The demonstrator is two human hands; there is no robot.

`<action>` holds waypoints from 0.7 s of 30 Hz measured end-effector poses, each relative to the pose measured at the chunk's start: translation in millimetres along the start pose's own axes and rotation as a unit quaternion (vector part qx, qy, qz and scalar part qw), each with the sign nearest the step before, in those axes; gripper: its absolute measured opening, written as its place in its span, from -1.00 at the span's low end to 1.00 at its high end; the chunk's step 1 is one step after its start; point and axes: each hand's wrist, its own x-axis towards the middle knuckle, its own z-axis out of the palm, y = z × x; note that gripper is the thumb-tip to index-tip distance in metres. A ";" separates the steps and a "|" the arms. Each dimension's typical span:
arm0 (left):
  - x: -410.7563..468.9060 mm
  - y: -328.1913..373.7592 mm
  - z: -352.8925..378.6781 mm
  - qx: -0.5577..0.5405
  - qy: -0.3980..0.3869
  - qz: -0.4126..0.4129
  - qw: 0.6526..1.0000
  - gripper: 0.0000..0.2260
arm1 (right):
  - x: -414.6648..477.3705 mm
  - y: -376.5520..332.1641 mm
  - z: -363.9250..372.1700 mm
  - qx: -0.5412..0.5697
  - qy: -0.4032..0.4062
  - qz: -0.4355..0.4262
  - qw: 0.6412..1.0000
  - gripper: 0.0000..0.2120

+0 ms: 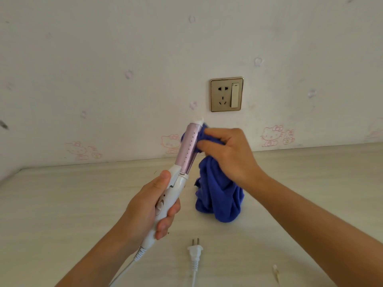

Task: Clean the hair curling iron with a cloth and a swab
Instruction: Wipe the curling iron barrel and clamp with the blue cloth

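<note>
Left grip [145,210] is clasping the curling iron [187,150], barrel slanting far-right; right grip [230,156] is pinching the cloth [219,195] against the barrel's right side.

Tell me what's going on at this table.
A person is wiping a curling iron. The left hand grips its white handle and holds it tilted up above the table. The right hand holds a blue cloth bunched against the pink barrel near the tip, the rest hanging down toward the table. The plug lies on the table, not in the wall socket.
</note>
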 end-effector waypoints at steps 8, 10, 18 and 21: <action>-1.1 -2.6 -3.1 -0.018 0.023 -0.003 1.000 -0.35 | -24.2 3.9 28.6 0.014 -0.075 0.012 0.997 -0.80; -2.7 -1.9 -7.2 -0.012 0.023 -0.008 1.000 -0.35 | -28.2 7.7 34.8 0.019 -0.099 0.016 0.995 -0.76; 4.4 2.0 3.1 0.007 0.009 -0.005 1.000 -0.26 | -10.0 4.0 11.0 0.003 -0.004 -0.003 1.000 -0.88; -0.4 -2.9 5.9 0.008 -0.017 -0.007 1.000 -0.39 | 2.5 8.5 -7.6 0.019 0.071 0.016 0.997 -0.85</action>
